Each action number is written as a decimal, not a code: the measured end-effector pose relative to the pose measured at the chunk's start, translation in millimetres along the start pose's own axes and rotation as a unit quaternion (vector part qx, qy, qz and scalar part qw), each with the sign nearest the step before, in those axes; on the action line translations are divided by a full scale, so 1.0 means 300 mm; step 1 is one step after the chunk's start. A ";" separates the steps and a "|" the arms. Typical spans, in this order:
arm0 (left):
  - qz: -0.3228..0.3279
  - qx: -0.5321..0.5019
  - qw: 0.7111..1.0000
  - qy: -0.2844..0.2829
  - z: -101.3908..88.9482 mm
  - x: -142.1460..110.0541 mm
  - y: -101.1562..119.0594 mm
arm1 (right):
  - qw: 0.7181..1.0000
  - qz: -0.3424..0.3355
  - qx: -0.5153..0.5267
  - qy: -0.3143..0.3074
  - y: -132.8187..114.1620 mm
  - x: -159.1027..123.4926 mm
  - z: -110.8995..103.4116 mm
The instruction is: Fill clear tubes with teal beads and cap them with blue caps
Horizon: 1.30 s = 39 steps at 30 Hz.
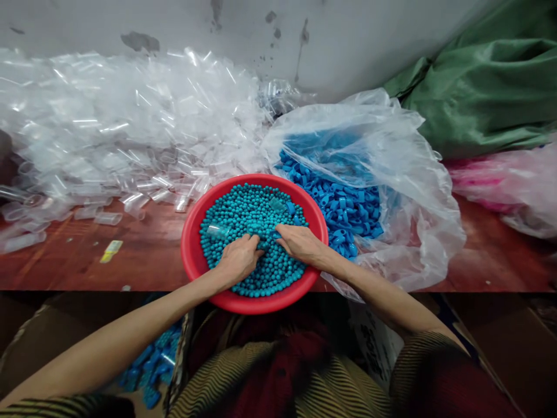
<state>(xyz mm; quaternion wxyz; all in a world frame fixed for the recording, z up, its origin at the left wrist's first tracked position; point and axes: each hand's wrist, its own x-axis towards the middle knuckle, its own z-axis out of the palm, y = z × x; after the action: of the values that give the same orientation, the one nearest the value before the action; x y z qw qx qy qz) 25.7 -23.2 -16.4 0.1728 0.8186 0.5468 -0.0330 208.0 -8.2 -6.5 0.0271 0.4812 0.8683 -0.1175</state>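
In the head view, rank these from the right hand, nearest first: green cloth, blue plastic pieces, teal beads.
From the right hand:
1. Teal beads, in the red bowl beneath it.
2. Blue plastic pieces, just right of the bowl.
3. Green cloth, far back right.

White packaging: bold dark lettering, turned sideways, in the lower right of the frame below the worktop edge; partly hidden and too dim to read with certainty.
Yellow-and-white slip: lies on the worktop, left of centre in the frame; any print is too small to read.
Legible words or numbers: none.
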 end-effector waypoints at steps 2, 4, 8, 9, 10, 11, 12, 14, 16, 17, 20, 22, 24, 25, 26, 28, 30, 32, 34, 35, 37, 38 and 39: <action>0.005 -0.030 1.000 -0.005 0.005 0.007 -0.015 | 0.999 -0.022 0.040 0.006 -0.006 0.003 -0.001; 0.005 -0.061 0.998 -0.019 0.004 0.014 -0.029 | 0.998 -0.041 0.036 -0.009 -0.006 0.002 0.003; -0.002 -0.142 0.989 -0.035 -0.010 0.024 -0.046 | 0.997 -0.042 -0.002 -0.062 0.016 -0.016 0.001; -0.001 -0.170 0.985 -0.031 -0.012 0.025 -0.050 | 0.998 -0.033 0.003 -0.055 0.023 -0.020 -0.003; 0.001 -0.200 0.979 -0.026 -0.014 0.026 -0.053 | 0.999 -0.023 0.016 -0.040 0.029 -0.021 -0.006; 0.005 -0.234 0.972 -0.020 -0.013 0.027 -0.057 | 0.999 -0.016 0.038 -0.018 0.032 -0.021 -0.008; 0.009 -0.269 0.963 -0.015 -0.012 0.028 -0.059 | 0.998 -0.014 0.068 0.005 0.033 -0.019 -0.008; 0.010 -0.340 0.940 -0.014 -0.008 0.030 -0.060 | 0.988 -0.031 0.144 0.049 0.029 -0.010 -0.002; -0.001 -0.406 0.914 -0.028 -0.007 0.027 -0.054 | 0.972 -0.055 0.213 0.080 0.021 -0.003 0.009; -0.007 -0.433 0.901 -0.039 -0.008 0.024 -0.049 | 0.965 -0.062 0.237 0.088 0.017 -0.003 0.013; -0.016 -0.489 0.869 -0.073 -0.010 0.009 -0.029 | 0.952 -0.053 0.286 0.099 0.010 -0.011 0.019; -0.012 -0.519 0.851 -0.078 -0.007 0.001 -0.017 | 0.946 -0.033 0.301 0.119 0.007 -0.019 0.019; -0.014 -0.554 0.829 -0.068 -0.002 -0.003 -0.007 | 0.938 -0.031 0.305 0.158 0.001 -0.025 0.020; -0.018 -0.572 0.818 -0.062 0.000 -0.003 -0.003 | 0.933 -0.039 0.309 0.179 -0.003 -0.027 0.021; -0.021 -0.588 0.807 -0.055 0.001 -0.003 0.001 | 0.926 -0.050 0.319 0.195 -0.009 -0.029 0.022; -0.023 -0.610 0.791 -0.044 -0.002 -0.004 0.010 | 0.907 -0.056 0.360 0.211 -0.020 -0.032 0.024; -0.016 -0.624 0.780 -0.045 -0.009 -0.008 0.019 | 0.881 -0.033 0.423 0.211 -0.030 -0.034 0.028; -0.011 -0.632 0.773 -0.049 -0.018 -0.013 0.029 | 0.854 0.004 0.474 0.215 -0.037 -0.035 0.032; -0.015 -0.643 0.764 -0.048 -0.023 -0.018 0.038 | 0.838 0.030 0.498 0.224 -0.040 -0.035 0.036; -0.020 -0.651 0.758 -0.044 -0.025 -0.020 0.041 | 0.835 0.037 0.501 0.225 -0.041 -0.035 0.035; -0.029 -0.669 0.742 -0.036 -0.027 -0.023 0.046 | 0.835 0.042 0.502 0.222 -0.040 -0.036 0.030; -0.031 -0.678 0.734 -0.033 -0.029 -0.025 0.047 | 0.835 0.040 0.501 0.222 -0.038 -0.037 0.025; -0.030 -0.685 0.727 -0.028 -0.030 -0.026 0.048 | 0.837 0.035 0.499 0.223 -0.036 -0.038 0.019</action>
<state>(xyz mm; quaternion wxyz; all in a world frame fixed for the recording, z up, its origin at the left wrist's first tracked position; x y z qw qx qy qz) 34.3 -32.2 -2.4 0.7010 0.4591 0.4401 0.3227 204.5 -24.6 -8.2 -0.4067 0.4729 0.6570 -0.4235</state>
